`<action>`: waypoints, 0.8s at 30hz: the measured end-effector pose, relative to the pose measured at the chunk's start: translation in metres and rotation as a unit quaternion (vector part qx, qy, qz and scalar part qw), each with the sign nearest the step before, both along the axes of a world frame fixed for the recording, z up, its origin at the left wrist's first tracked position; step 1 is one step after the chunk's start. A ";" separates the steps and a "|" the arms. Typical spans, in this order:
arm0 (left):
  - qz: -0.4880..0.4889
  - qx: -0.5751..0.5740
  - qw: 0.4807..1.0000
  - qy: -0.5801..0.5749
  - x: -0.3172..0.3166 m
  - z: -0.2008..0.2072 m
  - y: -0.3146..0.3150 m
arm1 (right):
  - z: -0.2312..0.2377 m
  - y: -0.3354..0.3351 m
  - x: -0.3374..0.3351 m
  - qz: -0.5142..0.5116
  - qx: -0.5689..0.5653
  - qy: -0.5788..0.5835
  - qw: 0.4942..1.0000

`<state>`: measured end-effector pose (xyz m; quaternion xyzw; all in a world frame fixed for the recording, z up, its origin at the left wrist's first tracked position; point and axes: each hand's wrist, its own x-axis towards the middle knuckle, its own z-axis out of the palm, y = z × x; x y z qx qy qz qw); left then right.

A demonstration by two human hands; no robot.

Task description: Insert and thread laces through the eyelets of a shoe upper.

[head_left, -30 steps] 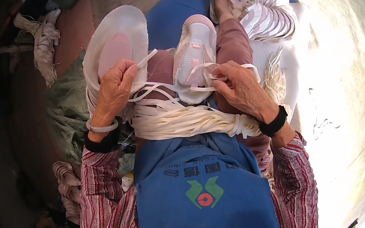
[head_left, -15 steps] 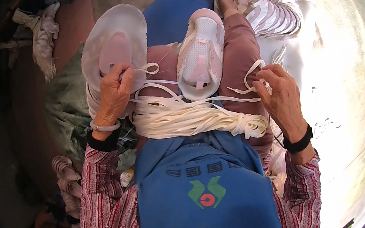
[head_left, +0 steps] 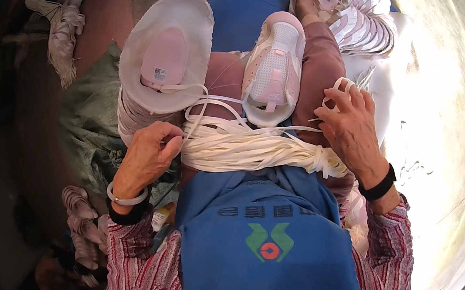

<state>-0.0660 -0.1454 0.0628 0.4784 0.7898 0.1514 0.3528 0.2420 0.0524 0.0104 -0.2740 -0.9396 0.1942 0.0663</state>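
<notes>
A pink-and-white shoe upper [head_left: 276, 69] lies between my knees, its perforated front facing up. Across my lap, below it, stretches a thick bundle of cream shoelaces [head_left: 256, 152], gathered at its right end. Left of the bundle, my left hand [head_left: 149, 155] is closed, thumb and forefinger together on a loose white shoelace [head_left: 206, 99] that loops up over the stacked uppers. My right hand [head_left: 351, 125] curls its fingers around another length of shoelace [head_left: 336, 84], beside my right knee. What lies inside its palm is hidden.
At my left stands a stack of uppers [head_left: 133, 45], the top one showing a pink sole piece. More nested uppers [head_left: 364, 35] sit at the far right beside my foot. A blue apron [head_left: 264, 285] covers my lap. Green sacking [head_left: 86, 120] and loose uppers [head_left: 84, 228] lie at left.
My left hand has left the top upper's pink piece and come down toward the lace bundle. My right hand stays near my knee, its fingers closing on the lace. The whole view has shifted slightly.
</notes>
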 end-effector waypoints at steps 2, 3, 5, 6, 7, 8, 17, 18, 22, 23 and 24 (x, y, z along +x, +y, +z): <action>0.026 0.056 0.998 0.013 0.000 0.000 0.009 | -0.003 -0.002 -0.002 0.014 0.088 -0.003 0.996; 0.031 0.056 0.998 0.018 0.001 -0.003 0.016 | -0.004 -0.003 -0.004 0.019 0.088 0.002 0.996; 0.147 0.083 0.985 -0.035 0.004 -0.006 0.036 | 0.000 -0.002 -0.005 0.038 0.068 -0.027 0.997; 0.150 0.085 0.985 -0.031 0.002 -0.013 0.040 | 0.003 0.000 -0.005 0.026 0.062 -0.014 0.998; 0.050 0.098 0.991 0.074 0.000 -0.024 0.041 | 0.012 0.003 -0.008 0.030 0.063 -0.010 0.998; -0.050 0.107 0.977 0.177 -0.002 -0.030 0.042 | 0.022 0.007 -0.012 0.003 0.064 0.058 0.996; -0.011 0.119 0.987 0.110 -0.002 -0.035 0.070 | 0.009 0.041 -0.031 -0.177 -0.241 0.173 0.938; 0.023 0.099 0.994 0.025 0.001 -0.026 0.071 | 0.005 0.044 -0.033 -0.135 -0.120 0.160 0.970; 0.095 0.188 0.969 -0.130 0.005 -0.016 0.074 | -0.012 0.043 -0.056 -0.114 -0.127 0.161 0.972; 0.096 0.186 0.969 -0.131 0.009 -0.015 0.077 | -0.017 0.044 -0.062 -0.114 -0.128 0.160 0.972; 0.112 0.207 0.957 -0.171 0.017 -0.015 0.088 | -0.018 0.047 -0.064 -0.113 -0.109 0.150 0.976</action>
